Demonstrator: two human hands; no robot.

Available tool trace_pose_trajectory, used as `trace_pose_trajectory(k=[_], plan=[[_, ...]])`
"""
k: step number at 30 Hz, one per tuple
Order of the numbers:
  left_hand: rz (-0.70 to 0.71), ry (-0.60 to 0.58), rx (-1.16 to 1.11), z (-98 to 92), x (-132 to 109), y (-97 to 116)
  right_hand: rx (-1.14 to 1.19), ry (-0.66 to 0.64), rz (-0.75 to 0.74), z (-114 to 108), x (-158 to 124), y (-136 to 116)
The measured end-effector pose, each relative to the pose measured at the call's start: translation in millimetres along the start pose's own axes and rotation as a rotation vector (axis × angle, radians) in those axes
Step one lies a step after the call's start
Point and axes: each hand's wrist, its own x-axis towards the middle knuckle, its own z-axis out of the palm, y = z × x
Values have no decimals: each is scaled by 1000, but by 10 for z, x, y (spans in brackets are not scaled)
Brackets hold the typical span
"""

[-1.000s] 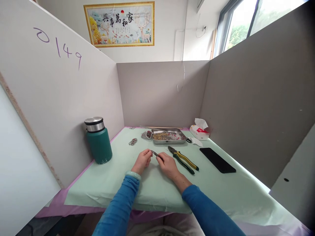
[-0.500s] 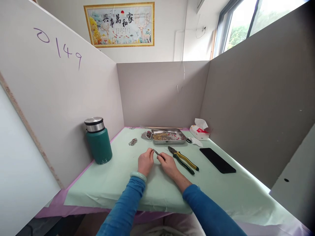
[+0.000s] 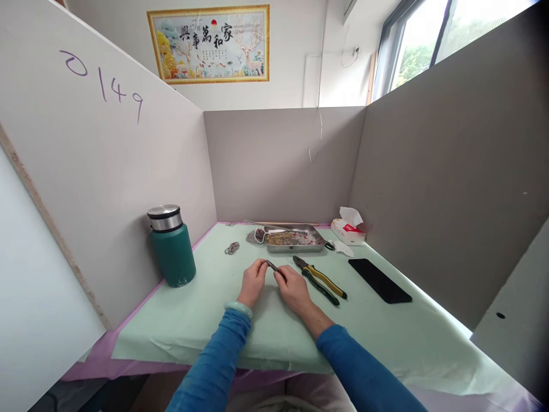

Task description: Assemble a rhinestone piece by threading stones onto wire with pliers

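Observation:
My right hand (image 3: 294, 289) is closed round slim dark metal tweezers (image 3: 273, 266), whose narrow end points left toward my other hand. The thumb and fingers of my left hand (image 3: 253, 282) are pinched together at the tip of the tweezers; whatever sits between them is too small to make out. A light green bangle (image 3: 238, 308) circles my left wrist. Just right of my right hand lie large combination pliers (image 3: 321, 279) with green and yellow handles. Beyond both hands stands a metal tray (image 3: 295, 248) with gold-coloured, clear and red small pieces in it.
A green bottle (image 3: 173, 254) stands at left. A small chain heap (image 3: 232, 248) and a bag of dark beads (image 3: 256, 235) lie left of the tray. At right are a tissue pack (image 3: 348, 231) and a black flat slab (image 3: 380, 280). Partition panels (image 3: 283, 166) enclose the table.
My left hand and forearm have shifted slightly left and down, and the fingers have turned a little. The tweezers stay in my right hand, almost in the same place.

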Motion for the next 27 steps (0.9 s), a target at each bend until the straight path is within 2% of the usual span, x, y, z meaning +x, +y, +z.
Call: trace_pose_trajectory(k=[5,14,21,27], plan=[[11,47,-26,-12,-9,27,9,-2,-5,9,-6,7],[-7,49,-116,-13,-17,54,57,-21,-4,21,15,37],[-83,-12,-274,-25,8,30,85,-41,3,5,24,54],[-233,-120,-457,-54,-2,16,59,-81,-8,-38,19,10]])
